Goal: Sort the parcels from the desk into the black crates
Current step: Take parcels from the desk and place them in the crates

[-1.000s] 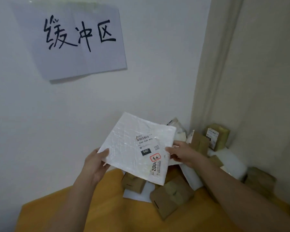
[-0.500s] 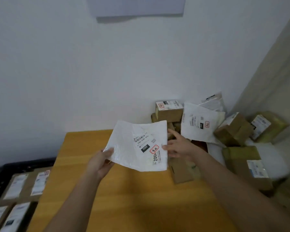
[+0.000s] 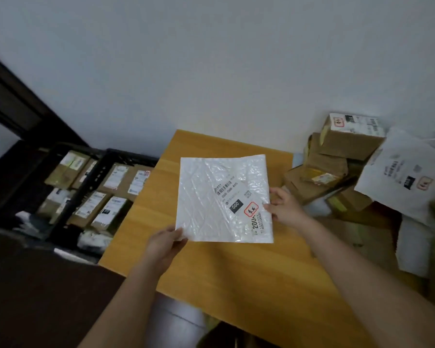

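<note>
Holding: both hands carry one flat white padded mailer (image 3: 224,199) above the bench (image 3: 249,272), label side up.
Left hand (image 3: 165,243): pinches the mailer's corner at 7 o'clock, thumb on top, fingers underneath.
Right hand (image 3: 285,208): grips the mailer's edge at 3 o'clock, fingers curled at the rim.
Mailer label: barcode, a black "060" tag and a red-bordered stamp, all toward the right-hand side.
Bench: yellow wood, bare beneath the mailer.
Parcel heap (image 3: 337,167): brown cartons stacked at 2 o'clock on the bench, against the wall; top carton bears a white label.
White poly bag (image 3: 402,179): leaning on the heap at 3 o'clock, printed side out.
Black crates (image 3: 103,162): at 9 o'clock, lower than the bench top, holding labelled brown cartons; well apart from the mailer.
</note>
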`<state>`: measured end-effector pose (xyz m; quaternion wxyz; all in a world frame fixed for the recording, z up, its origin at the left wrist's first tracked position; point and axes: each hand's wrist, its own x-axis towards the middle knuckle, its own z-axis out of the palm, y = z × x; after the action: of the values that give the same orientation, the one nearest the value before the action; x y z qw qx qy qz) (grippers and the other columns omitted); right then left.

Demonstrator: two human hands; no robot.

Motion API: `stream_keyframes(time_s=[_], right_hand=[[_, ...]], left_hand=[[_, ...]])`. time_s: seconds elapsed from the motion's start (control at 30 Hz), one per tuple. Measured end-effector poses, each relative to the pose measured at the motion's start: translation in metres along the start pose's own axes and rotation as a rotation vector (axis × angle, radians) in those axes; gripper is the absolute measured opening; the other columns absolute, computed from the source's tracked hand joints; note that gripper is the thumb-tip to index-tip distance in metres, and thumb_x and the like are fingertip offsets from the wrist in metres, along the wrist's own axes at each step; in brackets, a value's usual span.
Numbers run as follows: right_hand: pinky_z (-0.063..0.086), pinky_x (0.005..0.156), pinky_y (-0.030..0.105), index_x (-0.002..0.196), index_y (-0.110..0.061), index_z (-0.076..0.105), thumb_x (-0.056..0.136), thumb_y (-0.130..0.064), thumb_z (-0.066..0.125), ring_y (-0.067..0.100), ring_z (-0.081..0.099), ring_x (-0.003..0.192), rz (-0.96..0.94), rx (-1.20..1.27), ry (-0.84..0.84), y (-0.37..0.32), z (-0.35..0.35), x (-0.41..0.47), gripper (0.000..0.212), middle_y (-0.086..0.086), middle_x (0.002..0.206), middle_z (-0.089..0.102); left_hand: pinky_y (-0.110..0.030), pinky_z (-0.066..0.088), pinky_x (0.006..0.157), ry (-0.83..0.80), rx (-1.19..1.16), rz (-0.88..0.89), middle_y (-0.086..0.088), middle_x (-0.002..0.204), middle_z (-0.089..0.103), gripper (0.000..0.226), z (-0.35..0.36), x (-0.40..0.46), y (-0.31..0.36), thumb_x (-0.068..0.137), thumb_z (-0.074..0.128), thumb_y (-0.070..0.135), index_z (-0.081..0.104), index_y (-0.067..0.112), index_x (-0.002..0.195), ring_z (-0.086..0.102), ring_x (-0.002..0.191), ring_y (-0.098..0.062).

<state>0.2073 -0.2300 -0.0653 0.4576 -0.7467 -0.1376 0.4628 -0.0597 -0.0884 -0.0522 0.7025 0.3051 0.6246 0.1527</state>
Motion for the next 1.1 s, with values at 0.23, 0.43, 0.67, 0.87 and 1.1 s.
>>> stream_keyframes(time_s=[0.23,0.43,0.67,0.87,1.1], right_hand=[[0.055,0.072,0.037,0.124,-0.031,0.044,0.089,0.003,0.066,0.022,0.066,0.085,-0.101,-0.154,-0.1,-0.024,0.112,0.003,0.054,0.009,0.097,0.065],[0.055,0.073,0.034,0.096,-0.022,0.063,0.09,0.003,0.064,0.021,0.065,0.085,-0.139,-0.257,-0.082,-0.036,0.203,0.006,0.026,0.013,0.11,0.065],[0.056,0.087,0.037,0.112,-0.022,0.069,0.093,0.001,0.061,0.023,0.065,0.101,-0.119,-0.29,-0.142,-0.038,0.36,-0.005,0.031,0.008,0.122,0.065],[0.047,0.06,0.009,0.133,-0.016,0.061,0.096,0.003,0.053,0.013,0.06,0.087,-0.126,-0.359,-0.124,-0.046,0.431,-0.01,0.042,0.006,0.124,0.062],[0.054,0.073,0.03,0.118,-0.018,0.067,0.092,0.008,0.054,0.026,0.063,0.106,-0.166,-0.39,-0.084,-0.066,0.471,0.011,0.039,0.005,0.123,0.061]], left_hand=[[-0.037,0.05,0.09,0.2,-0.198,0.064,-0.017,0.104,0.049,0.02,-0.106,0.006,0.015,0.091,0.049,-0.019,0.049,0.001,0.096,0.056,0.086,-0.026],[-0.034,0.055,0.08,0.142,-0.211,0.082,-0.016,0.11,0.057,0.012,-0.196,0.024,0.042,0.092,0.054,-0.013,0.062,-0.007,0.098,0.059,0.097,-0.026],[-0.036,0.055,0.088,0.117,-0.078,0.106,-0.019,0.114,0.067,0.019,-0.323,0.042,0.083,0.093,0.064,0.006,0.065,-0.005,0.109,0.065,0.1,-0.027],[-0.036,0.055,0.083,0.159,-0.047,0.112,-0.011,0.117,0.067,0.019,-0.395,0.06,0.101,0.094,0.064,0.013,0.064,0.003,0.111,0.063,0.109,-0.025],[-0.036,0.053,0.084,0.137,-0.134,0.076,-0.012,0.116,0.069,0.017,-0.43,0.086,0.117,0.093,0.064,0.01,0.066,0.002,0.108,0.064,0.11,-0.026]])
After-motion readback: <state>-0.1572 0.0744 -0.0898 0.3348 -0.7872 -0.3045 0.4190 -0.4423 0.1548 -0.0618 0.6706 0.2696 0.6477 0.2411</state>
